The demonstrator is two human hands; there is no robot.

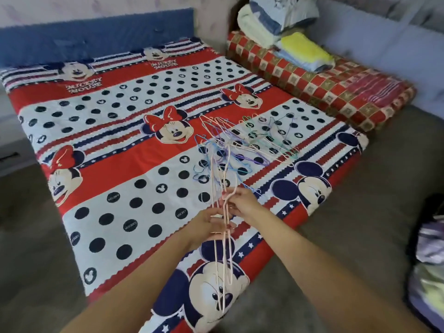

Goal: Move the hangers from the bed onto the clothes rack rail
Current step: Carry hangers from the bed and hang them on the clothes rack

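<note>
A tangle of thin wire hangers (242, 145) in pink, blue, purple and green lies on the cartoon-print bed (115, 145), right of its middle. Above the bed's near part, both hands hold a small bunch of pale pink hangers (224, 260) that hangs down between them. My left hand (210, 223) grips the bunch from the left. My right hand (242, 203) pinches the bunch's upper wires just above and to the right. The clothes rack rail is out of view.
A red checked folded mattress (319, 85) lies along the bed's right side with folded towels and blankets (283, 27) stacked on its far end. Grey floor (360, 200) surrounds the bed. A bundle of cloth (430, 260) sits at the right edge.
</note>
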